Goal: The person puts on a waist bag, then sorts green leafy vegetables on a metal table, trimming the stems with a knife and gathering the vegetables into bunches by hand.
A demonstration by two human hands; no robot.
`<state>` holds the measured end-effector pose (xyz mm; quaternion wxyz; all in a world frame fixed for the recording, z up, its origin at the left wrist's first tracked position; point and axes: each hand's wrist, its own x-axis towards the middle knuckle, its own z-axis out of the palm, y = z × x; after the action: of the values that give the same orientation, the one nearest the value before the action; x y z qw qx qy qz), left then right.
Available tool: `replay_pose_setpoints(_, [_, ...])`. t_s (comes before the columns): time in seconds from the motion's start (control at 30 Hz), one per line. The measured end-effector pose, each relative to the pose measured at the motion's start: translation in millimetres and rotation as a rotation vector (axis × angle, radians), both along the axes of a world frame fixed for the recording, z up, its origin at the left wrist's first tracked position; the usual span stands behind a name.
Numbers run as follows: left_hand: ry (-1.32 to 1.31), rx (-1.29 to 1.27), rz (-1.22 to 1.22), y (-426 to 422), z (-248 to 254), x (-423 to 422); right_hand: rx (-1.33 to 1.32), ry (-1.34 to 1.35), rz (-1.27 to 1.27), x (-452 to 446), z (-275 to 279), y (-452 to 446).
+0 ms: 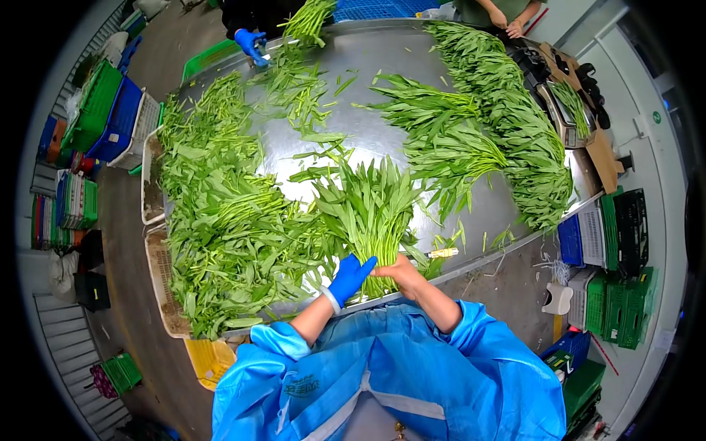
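Note:
A bunch of water spinach (371,209) stands at the near edge of the metal table, leaves pointing away from me and stems toward me. My left hand (351,278), in a blue glove, is closed around the stems from the left. From the right, my bare right hand (401,273) grips the same stems, its fingers meeting the glove. A knife with a pale yellow handle (443,253) lies just right of my right hand. To the left spreads a large loose heap of water spinach (228,242).
Bunches of water spinach (507,125) line the table's right side, near a scale (562,110) holding some stems. Across the metal table (360,59), a co-worker's blue-gloved hand (251,44) is by more greens; another person's hands (507,22) rest at far right. Crates (158,272) stand along the left edge.

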<state>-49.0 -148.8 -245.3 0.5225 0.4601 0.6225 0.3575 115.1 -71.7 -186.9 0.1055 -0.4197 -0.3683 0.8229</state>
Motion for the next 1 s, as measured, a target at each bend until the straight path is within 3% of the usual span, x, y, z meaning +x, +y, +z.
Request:
replay_pose_setpoints(0.07, [0.365, 0.354, -0.089, -0.4, 48.3, -2.7, 0.185, 0.031, -0.004, -0.7, 25.0, -5.5])
replay_pose_setpoints(0.1, [0.349, 0.436, -0.034, -4.6, 78.8, 2.5, 0.233, 0.049, 0.021, 3.2, 40.9, -8.3])
replay_pose_setpoints(0.2, [0.235, 0.304, -0.012, -23.0, 69.8, 15.4, 0.285, 0.178, 0.046, 10.0, 53.9, -19.2])
replay_pose_setpoints(0.23, [0.159, 0.185, -0.025, -22.4, 66.8, 19.8, 0.216, 0.125, 0.024, 13.3, 47.7, -20.8])
replay_pose_setpoints(0.33, [-0.181, -0.067, -0.067, -17.7, 73.0, 32.3, 0.351, 0.152, -0.027, 27.9, 46.7, -19.5])
replay_pose_setpoints(0.37, [-0.158, -0.075, -0.121, -18.1, 82.0, 36.5, 0.258, 0.088, 0.110, 40.0, 44.9, -12.2])
replay_pose_setpoints(0.4, [-0.005, -0.023, -0.284, -23.3, 55.4, 37.7, 0.247, 0.093, 0.133, 51.6, 36.9, -9.0])
replay_pose_setpoints(0.47, [-0.258, -0.258, -0.105, -3.5, 69.3, 65.1, 0.245, 0.112, 0.194, 71.5, 22.9, 11.9])
replay_pose_setpoints(0.6, [-0.153, -0.023, -0.211, 33.4, 95.4, 111.8, 0.351, 0.198, 0.414, 122.0, 30.8, 89.9])
replay_pose_setpoints(0.63, [-0.175, -0.021, -0.274, 43.2, 100.0, 119.2, 0.353, 0.221, 0.457, 137.3, 51.3, 114.2])
replay_pose_setpoints(0.73, [-0.171, -0.051, -0.396, 68.1, 106.4, 139.5, 0.507, 0.106, 0.919, 185.8, 59.2, 213.0])
replay_pose_setpoints(0.77, [-0.114, -0.076, -0.400, 74.3, 106.0, 143.3, 0.482, 0.105, 0.917, 197.5, 82.3, 241.3])
replay_pose_setpoints(0.8, [-0.058, -0.101, -0.401, 79.8, 104.3, 147.7, 0.396, 0.120, 0.990, 208.0, 94.5, 271.5])
replay_pose_setpoints(0.83, [-0.300, -0.048, -0.233, 72.9, 58.3, 155.8, 0.398, 0.025, 1.066, 218.5, 104.0, 303.0])
replay_pose_setpoints(0.9, [-0.424, -0.094, -0.111, 66.7, 21.0, 149.8, 0.372, 0.031, 1.158, 239.5, 78.7, 360.3])
replay_pose_setpoints(0.93, [-0.485, -0.119, -0.041, 61.2, 14.9, 151.9, 0.367, 0.016, 1.235, 249.2, 39.7, 387.9])
replay_pose_setpoints(0.97, [-0.402, -0.253, 0.014, 71.1, 34.2, 158.7, 0.326, -0.257, 1.373, 252.3, 14.8, 412.3])
replay_pose_setpoints(1.0, [-0.452, -0.301, 0.059, 71.2, 32.9, 160.6, 0.414, -0.355, 1.387, 264.1, -19.0, 425.6])
